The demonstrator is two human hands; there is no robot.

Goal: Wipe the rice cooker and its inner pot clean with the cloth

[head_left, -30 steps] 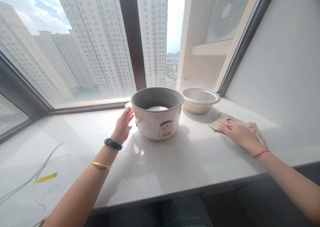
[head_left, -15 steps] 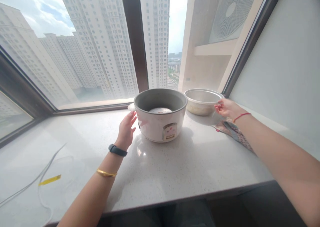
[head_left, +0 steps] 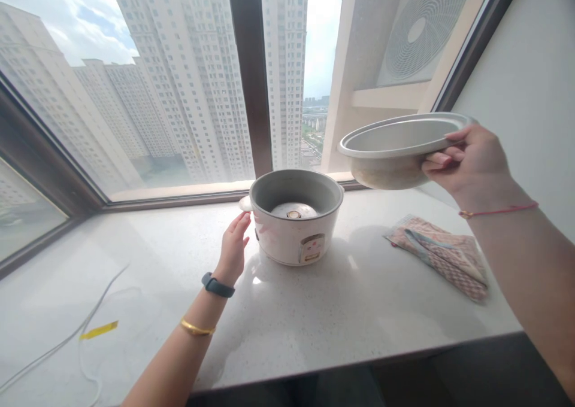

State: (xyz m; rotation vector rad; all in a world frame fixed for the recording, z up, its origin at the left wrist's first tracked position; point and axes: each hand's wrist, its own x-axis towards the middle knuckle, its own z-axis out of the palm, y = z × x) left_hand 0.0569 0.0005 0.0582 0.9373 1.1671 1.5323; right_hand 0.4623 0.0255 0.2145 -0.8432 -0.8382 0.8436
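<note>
A white rice cooker body [head_left: 294, 227] stands open and lidless on the pale stone sill, its heating plate showing inside. My left hand [head_left: 233, 248] rests flat against its left side, fingers stretched out. My right hand [head_left: 471, 161] grips the rim of a metal inner pot [head_left: 395, 149], thumb over the edge. The pot hangs in the air, up and to the right of the cooker, tilted slightly. A patterned cloth [head_left: 442, 254] lies on the sill below my right arm.
A white cable [head_left: 67, 338] with a yellow tag [head_left: 99, 330] trails across the sill's left part. A large window with a dark frame [head_left: 245, 78] runs behind the cooker. A white wall [head_left: 534, 96] closes the right side. The sill's front edge [head_left: 359, 362] is near me.
My right hand left the cloth, reached the metal pot beside the cooker, took its rim and lifted it off the sill. My left hand stayed against the cooker.
</note>
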